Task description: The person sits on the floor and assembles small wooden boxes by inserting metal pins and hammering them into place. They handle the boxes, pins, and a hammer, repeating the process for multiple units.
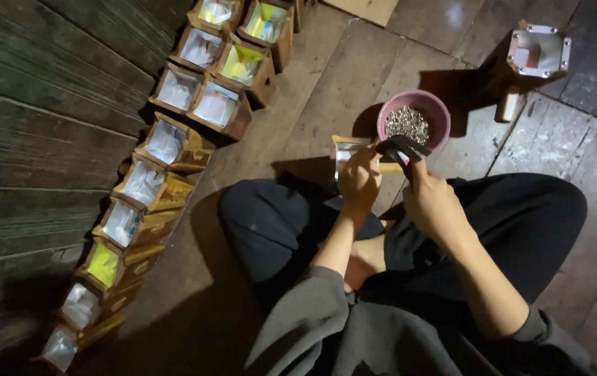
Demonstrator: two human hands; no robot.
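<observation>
to the left of the round pink plastic bowl, a long curved row of small open brown cardboard boxes ran along the dark wooden plank floor, each box holding white or yellow folded packets. nearer the bowl, just to its left, the left hand was closed around a small open brown box with a shiny lining, holding it above the floor in front of the person's crossed legs in black trousers. the bowl itself sat on the floor and was filled with small silvery metal pieces. at the bowl's near edge, the right hand had its grip pinched shut on a dark flat tool whose tip reached over the rim; what kind of tool it was could not be told. to the right of the bowl and further back stood a square silvery metal fitting, well apart from both hands.
</observation>
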